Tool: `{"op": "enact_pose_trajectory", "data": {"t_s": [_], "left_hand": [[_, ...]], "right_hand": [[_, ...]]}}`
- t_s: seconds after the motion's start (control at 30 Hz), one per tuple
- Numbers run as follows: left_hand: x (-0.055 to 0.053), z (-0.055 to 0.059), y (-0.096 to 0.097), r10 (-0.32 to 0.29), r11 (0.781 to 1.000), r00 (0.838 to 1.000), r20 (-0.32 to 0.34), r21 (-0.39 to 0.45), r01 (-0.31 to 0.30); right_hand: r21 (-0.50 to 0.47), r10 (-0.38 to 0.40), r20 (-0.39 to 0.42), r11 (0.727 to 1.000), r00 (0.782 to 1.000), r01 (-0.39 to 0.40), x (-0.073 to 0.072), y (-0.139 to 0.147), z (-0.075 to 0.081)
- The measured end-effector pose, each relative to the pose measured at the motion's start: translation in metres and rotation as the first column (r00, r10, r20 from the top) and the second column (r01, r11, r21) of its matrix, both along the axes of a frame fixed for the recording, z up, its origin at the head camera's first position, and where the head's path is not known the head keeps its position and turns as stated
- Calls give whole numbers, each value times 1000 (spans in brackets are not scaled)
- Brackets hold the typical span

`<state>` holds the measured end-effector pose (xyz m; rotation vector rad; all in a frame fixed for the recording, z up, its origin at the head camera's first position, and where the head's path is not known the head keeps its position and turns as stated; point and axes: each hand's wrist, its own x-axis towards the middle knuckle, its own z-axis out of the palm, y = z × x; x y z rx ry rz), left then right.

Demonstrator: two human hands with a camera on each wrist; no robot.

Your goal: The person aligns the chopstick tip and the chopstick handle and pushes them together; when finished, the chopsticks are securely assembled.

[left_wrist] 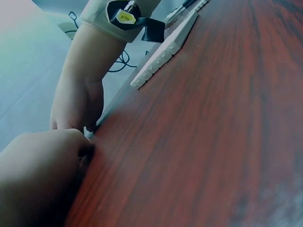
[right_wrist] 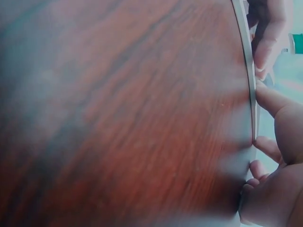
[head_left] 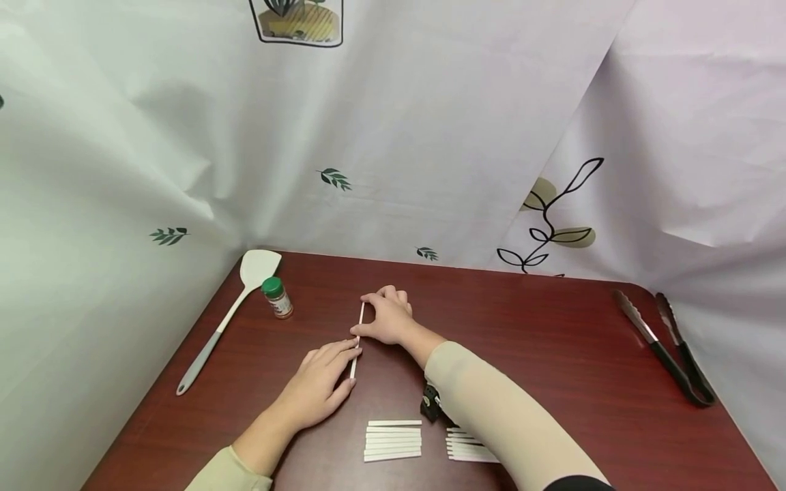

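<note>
Two thin white sticks lie end to end on the dark red table, running away from the person. The right hand holds the far stick between thumb and forefinger, one near each end. Fingers of the left hand rest on the near stick, with the thumb by its close end. In the right wrist view the sticks form one pale strip along the fingertips. The left wrist view hides the left fingertips behind the hand.
Nearer the person lie two rows of white sticks, a left row and a right row partly under the right sleeve. At left are a spatula and a green-capped jar; black-handled tongs lie at right. Patterned cloth hangs behind.
</note>
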<state>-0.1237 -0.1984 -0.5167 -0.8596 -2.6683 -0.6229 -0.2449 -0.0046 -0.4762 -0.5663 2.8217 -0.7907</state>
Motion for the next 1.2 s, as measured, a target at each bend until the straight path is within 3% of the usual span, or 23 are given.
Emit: {"op": "enact_pose_trajectory", "data": {"t_s": [0.37,0.8,0.97,1.2], "left_hand": [[0,-1,5,1,1000,1000,11,2,-1],[-2,-2,5,22,996,999,45,86,-26],[-2,-1,4,3,988,1000,-6,155,-2],[4,-1,15,-103,980,985,-139,158,124]], "right_hand": [[5,-21,8,1000,1000,21,-2,2,1],[-193,71,113,980,991,-48,-7,31,6],[-252,88,177,967,980,-41,-2,51,10],[-306,144,221,949,964,-71,14,91,13]]}}
